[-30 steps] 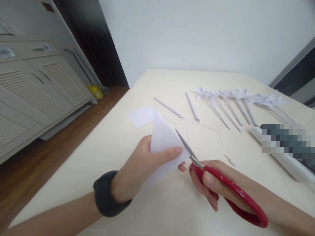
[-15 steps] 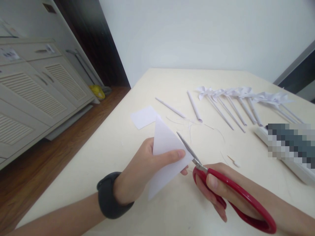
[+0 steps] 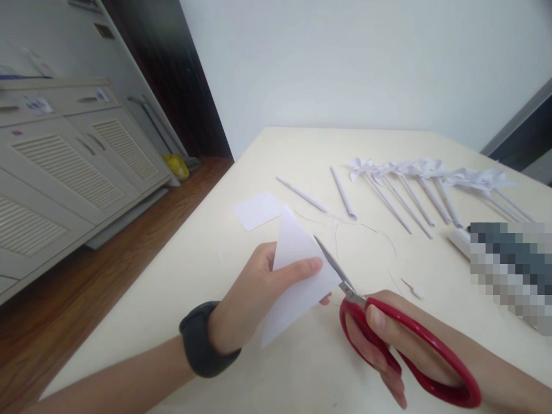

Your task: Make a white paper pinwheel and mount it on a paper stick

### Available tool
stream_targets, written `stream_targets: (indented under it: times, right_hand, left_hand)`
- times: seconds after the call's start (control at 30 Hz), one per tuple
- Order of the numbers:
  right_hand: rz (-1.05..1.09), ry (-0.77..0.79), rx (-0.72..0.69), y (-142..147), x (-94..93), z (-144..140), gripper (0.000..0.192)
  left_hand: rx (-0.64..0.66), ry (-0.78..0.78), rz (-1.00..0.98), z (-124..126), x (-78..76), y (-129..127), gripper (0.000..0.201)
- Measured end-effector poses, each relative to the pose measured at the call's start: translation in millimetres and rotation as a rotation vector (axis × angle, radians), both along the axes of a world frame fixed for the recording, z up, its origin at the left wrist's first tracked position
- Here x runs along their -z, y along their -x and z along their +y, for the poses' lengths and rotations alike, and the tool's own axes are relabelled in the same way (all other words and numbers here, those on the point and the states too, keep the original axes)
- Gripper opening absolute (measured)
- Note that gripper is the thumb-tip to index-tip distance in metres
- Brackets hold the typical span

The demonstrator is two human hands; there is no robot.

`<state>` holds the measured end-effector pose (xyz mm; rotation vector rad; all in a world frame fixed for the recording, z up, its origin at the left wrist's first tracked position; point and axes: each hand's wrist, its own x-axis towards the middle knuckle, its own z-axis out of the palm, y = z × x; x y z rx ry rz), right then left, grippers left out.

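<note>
A cream table (image 3: pixel 276 356) stands by a white wall; cabinets (image 3: pixel 64 167) line the wood floor off its left edge. Pinwheels (image 3: pixel 431 172) and a square (image 3: pixel 257 209) lie toward the far edge. The left hand (image 3: pixel 259 293) pinches a paper (image 3: pixel 297 270) above the near edge; the right hand (image 3: pixel 388 339) grips scissors (image 3: pixel 388 328), blades at the paper's edge.

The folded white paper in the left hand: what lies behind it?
Behind the folded paper lie the left hand's fingers, one tip showing below its edge; the rest and the table there are covered.
</note>
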<state>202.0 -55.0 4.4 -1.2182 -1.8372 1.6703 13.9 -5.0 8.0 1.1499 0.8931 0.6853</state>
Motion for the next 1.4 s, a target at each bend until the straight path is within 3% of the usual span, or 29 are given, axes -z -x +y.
stream_targets:
  times: [0.27, 0.83, 1.07, 1.3, 1.4]
  right_hand:
    - [0.006, -0.037, 0.050, -1.5, -3.2, -2.7, 0.051]
    - [0.004, -0.023, 0.038, -5.9, 18.7, -7.0, 0.051]
    - [-0.044, -0.094, 0.043, 0.7, 7.8, -3.7, 0.059]
    - [0.027, 0.081, 0.039, 4.8, 10.5, -0.6, 0.055]
    - [-0.018, 0.086, 0.061, 6.0, 7.7, -0.4, 0.055]
  left_hand:
    - [0.026, -0.021, 0.017, -0.1, 1.1, 0.7, 0.022]
    - [0.014, -0.034, -0.037, -2.2, 6.7, 0.8, 0.018]
    - [0.017, -0.062, -0.020, -1.5, 6.2, 0.3, 0.020]
    - [0.014, -0.066, -0.023, -1.7, 5.4, 0.0, 0.019]
    - [0.021, -0.094, -0.012, -1.3, 4.8, 0.4, 0.020]
